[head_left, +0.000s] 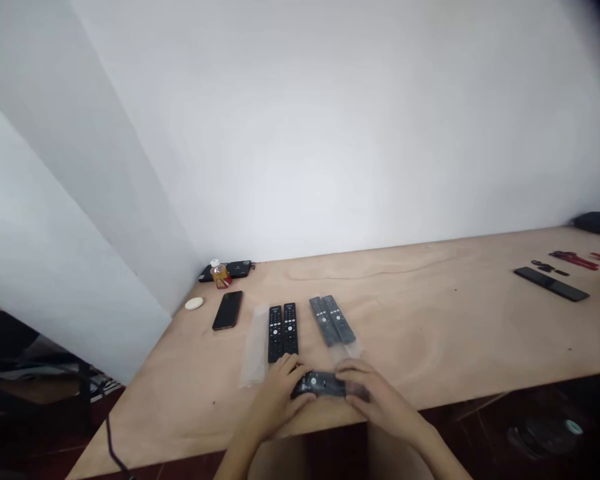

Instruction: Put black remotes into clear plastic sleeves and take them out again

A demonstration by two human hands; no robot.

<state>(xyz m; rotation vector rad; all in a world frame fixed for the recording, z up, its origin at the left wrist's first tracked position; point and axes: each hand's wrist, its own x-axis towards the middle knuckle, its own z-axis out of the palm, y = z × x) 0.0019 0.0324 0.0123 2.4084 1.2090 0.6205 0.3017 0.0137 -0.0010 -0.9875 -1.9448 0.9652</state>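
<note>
Both my hands are at the front edge of a plywood table (420, 320). My left hand (277, 400) and my right hand (375, 397) grip the two ends of a black remote control (317, 383), which lies crosswise, and my fingers hide much of it. Just beyond my left fingers, a pair of black remote controls (283, 332) lies side by side. Another pair of remote controls (331, 320) sits near my right hand, greyed by a plastic wrap. A clear plastic sleeve (254, 347) lies flat left of the black pair.
Toward the far left corner are a black smartphone (227, 310), a small bottle of amber liquid (220, 273), a black pouch (235, 269) and a white oval bar (194, 303). Far right lie another black remote (551, 283), small red and black parts (573, 260) and a black case (596, 223).
</note>
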